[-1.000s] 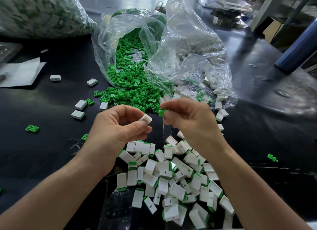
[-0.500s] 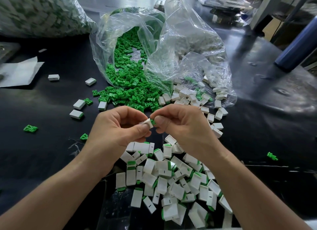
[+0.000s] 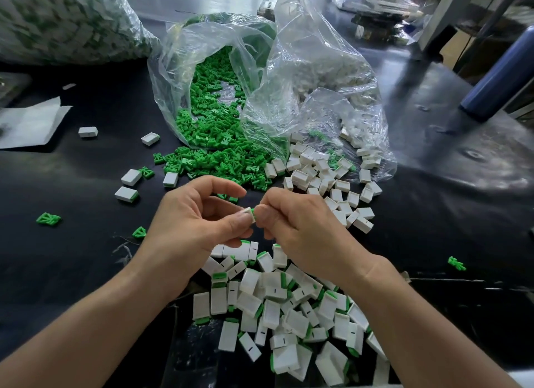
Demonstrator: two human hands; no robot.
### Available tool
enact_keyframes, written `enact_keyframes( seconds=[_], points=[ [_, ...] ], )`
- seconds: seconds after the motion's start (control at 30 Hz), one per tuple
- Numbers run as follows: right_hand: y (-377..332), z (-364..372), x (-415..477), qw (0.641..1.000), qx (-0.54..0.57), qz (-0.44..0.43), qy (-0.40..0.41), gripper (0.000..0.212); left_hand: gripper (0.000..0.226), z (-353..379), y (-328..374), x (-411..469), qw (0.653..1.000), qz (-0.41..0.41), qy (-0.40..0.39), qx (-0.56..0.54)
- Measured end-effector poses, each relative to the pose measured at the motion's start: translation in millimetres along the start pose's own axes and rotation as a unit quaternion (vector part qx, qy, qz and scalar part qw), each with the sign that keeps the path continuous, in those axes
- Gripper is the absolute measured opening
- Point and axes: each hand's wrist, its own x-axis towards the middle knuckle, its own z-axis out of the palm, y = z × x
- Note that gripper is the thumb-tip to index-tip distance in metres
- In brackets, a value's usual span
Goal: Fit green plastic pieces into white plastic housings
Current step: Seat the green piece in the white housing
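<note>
My left hand [image 3: 190, 222] pinches a small white housing [image 3: 248, 214] between thumb and fingers at the centre of the view. My right hand [image 3: 291, 228] meets it from the right, fingertips on a green piece [image 3: 252, 211] that shows only as a sliver at the housing's open end. Loose green pieces [image 3: 213, 153] spill from a clear bag [image 3: 208, 55] behind the hands. Empty white housings [image 3: 323, 179] lie to the right of them. Below my hands is a pile of housings with green ends [image 3: 283, 306].
The black table [image 3: 72, 243] carries stray housings [image 3: 131, 177] and green pieces [image 3: 48, 219] on the left, and white paper [image 3: 31, 121] at the far left. A big filled bag [image 3: 63, 20] sits back left; a blue cylinder [image 3: 500, 84] leans at right.
My right hand brought the green piece leftward to the housing in my left hand. The gap between the hands has closed and the piece is now mostly inside the housing.
</note>
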Motion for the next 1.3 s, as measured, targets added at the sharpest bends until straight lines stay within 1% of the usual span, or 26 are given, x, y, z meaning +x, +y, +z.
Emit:
enact_keyframes(
  seconds=[0.13,0.3,0.5,0.6,0.7,0.8,0.93,1.0,1.07,1.17,1.3],
  points=[
    [1,-3,-1,1.0,-0.014,-0.024,-0.014,0.02,0.036,-2,2,-1,0.999,0.022,-0.024,0.021],
    [0,-6,-3,0.995,-0.075,-0.05,-0.045,0.021,0.038,-4,3,-4,0.995,0.044,-0.051,0.07],
    [-2,-9,-3,0.989,-0.112,-0.061,-0.078,0.021,0.04,-3,2,-5,0.992,0.05,-0.061,0.102],
    [-4,-9,-4,0.983,-0.132,-0.086,-0.092,0.019,0.042,-4,2,-5,0.99,0.047,-0.079,0.108],
    [-5,-8,-3,0.987,-0.117,-0.093,-0.062,0.019,0.043,-4,2,-4,0.994,0.04,-0.07,0.071],
    [-3,-9,-3,0.995,-0.066,-0.067,-0.035,0.022,0.043,-1,2,-1,0.998,0.032,-0.048,0.02],
    [-2,-14,-2,0.998,0.045,-0.001,-0.045,0.032,0.042,2,1,0,0.999,0.025,-0.047,0.001],
    [-2,-15,-1,0.995,0.082,0.014,-0.048,0.033,0.042,1,2,-1,0.998,0.024,-0.05,-0.005],
    [-2,-13,-1,0.996,0.079,0.016,-0.044,0.034,0.043,1,2,-1,0.998,0.018,-0.051,-0.015],
    [-2,-11,-1,0.999,0.024,0.002,-0.031,0.037,0.045,0,0,0,0.998,0.004,-0.05,-0.026],
    [-2,-11,-1,1.0,-0.013,-0.016,-0.02,0.035,0.048,-1,-1,-1,0.998,-0.007,-0.054,-0.04]
  ],
)
